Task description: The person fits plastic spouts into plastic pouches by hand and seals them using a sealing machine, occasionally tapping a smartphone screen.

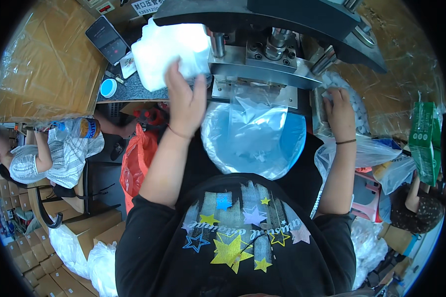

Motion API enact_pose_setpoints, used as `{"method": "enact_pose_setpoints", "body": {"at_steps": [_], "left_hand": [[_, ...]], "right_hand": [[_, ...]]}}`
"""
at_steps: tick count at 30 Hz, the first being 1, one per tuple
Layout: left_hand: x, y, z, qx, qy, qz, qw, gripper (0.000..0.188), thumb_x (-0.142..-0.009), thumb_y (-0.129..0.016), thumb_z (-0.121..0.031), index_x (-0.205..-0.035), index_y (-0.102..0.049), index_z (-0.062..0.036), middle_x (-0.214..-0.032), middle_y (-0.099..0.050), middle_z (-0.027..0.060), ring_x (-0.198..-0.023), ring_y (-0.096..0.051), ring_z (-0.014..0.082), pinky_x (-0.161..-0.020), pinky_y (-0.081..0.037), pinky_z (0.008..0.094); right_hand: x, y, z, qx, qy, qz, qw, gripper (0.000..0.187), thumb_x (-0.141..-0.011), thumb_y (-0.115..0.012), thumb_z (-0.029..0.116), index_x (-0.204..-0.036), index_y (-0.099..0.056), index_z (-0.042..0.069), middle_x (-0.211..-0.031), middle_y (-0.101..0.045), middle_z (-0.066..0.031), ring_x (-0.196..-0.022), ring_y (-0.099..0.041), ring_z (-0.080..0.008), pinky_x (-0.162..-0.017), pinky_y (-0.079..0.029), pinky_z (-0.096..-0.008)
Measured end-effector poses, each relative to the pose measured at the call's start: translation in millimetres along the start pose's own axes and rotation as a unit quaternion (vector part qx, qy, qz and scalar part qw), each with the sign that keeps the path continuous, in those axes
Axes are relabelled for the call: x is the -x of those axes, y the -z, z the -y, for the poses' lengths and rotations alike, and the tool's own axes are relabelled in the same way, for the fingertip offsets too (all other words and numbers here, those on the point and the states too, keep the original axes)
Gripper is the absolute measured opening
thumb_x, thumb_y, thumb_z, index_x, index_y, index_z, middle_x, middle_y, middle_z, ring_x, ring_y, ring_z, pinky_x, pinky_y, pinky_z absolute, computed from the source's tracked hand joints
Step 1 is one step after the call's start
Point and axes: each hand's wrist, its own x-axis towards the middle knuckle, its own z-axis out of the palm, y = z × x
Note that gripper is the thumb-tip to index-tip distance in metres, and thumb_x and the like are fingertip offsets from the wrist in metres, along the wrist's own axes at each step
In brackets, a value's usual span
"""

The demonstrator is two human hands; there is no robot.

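Observation:
My left hand (186,101) is raised with fingers apart and slightly blurred. It is in front of a stack of white sheets or bags (171,49), and I cannot tell whether it touches them. To the right of the press, my right hand (340,115) has its fingers bent down at the end of a metal tray (321,113), beside a heap of small white pieces (349,91). What those fingers pinch, if anything, is hidden. A clear plastic bag (257,116) hangs from the metal press (267,64) over a blue, plastic-lined basin (295,141) at my lap.
A phone (106,39) and a round blue-lidded jar (108,88) are at the left of the bench. A red plastic bag (136,158) hangs below. Large cartons (44,59) flank the bench. People sit at far left (49,153) and far right (418,208).

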Motion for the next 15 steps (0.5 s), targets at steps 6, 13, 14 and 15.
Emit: {"method": "enact_pose_setpoints", "body": {"at_steps": [6, 13, 14, 15], "left_hand": [[17, 35, 9, -0.303, -0.172, 0.239, 0.906, 0.048, -0.095, -0.062, -0.03, -0.137, -0.054, -0.008, -0.135, -0.055, 0.0238, -0.126, -0.053, 0.0403, -0.106, -0.039, 0.0515], [40, 58, -18, 0.195, 0.157, 0.213, 0.945, 0.018, -0.102, -0.055, -0.012, -0.105, -0.067, 0.0011, -0.093, -0.07, 0.0034, -0.091, -0.064, 0.01, -0.084, -0.05, 0.0259], [48, 51, -28, 0.298, 0.221, 0.218, 0.903, 0.015, -0.099, -0.061, -0.011, -0.101, -0.069, 0.0015, -0.091, -0.07, 0.0027, -0.085, -0.064, 0.0089, -0.082, -0.051, 0.0254], [53, 49, -32, 0.296, 0.228, 0.259, 0.891, 0.014, -0.097, -0.064, -0.011, -0.101, -0.069, 0.0017, -0.092, -0.071, 0.0028, -0.085, -0.064, 0.0082, -0.081, -0.051, 0.0256]], "right_hand": [[-1, 14, -1, -0.047, 0.049, 0.06, 0.996, 0.025, -0.092, -0.064, 0.013, -0.115, -0.06, 0.005, -0.112, -0.062, -0.0163, -0.098, -0.063, -0.0377, -0.082, -0.051, -0.0418], [25, 19, 14, -0.124, -0.034, -0.178, 0.976, 0.021, -0.095, -0.061, 0.013, -0.113, -0.063, 0.002, -0.109, -0.064, -0.0169, -0.096, -0.065, -0.0337, -0.082, -0.051, -0.0386], [29, 23, 28, -0.122, -0.035, -0.177, 0.976, 0.021, -0.095, -0.061, 0.013, -0.113, -0.063, 0.002, -0.109, -0.064, -0.0169, -0.096, -0.065, -0.0337, -0.082, -0.051, -0.0386], [30, 26, 48, -0.139, 0.041, -0.109, 0.983, 0.019, -0.095, -0.061, 0.013, -0.11, -0.064, 0.002, -0.104, -0.065, -0.0159, -0.093, -0.065, -0.0315, -0.079, -0.051, -0.0368]]}}
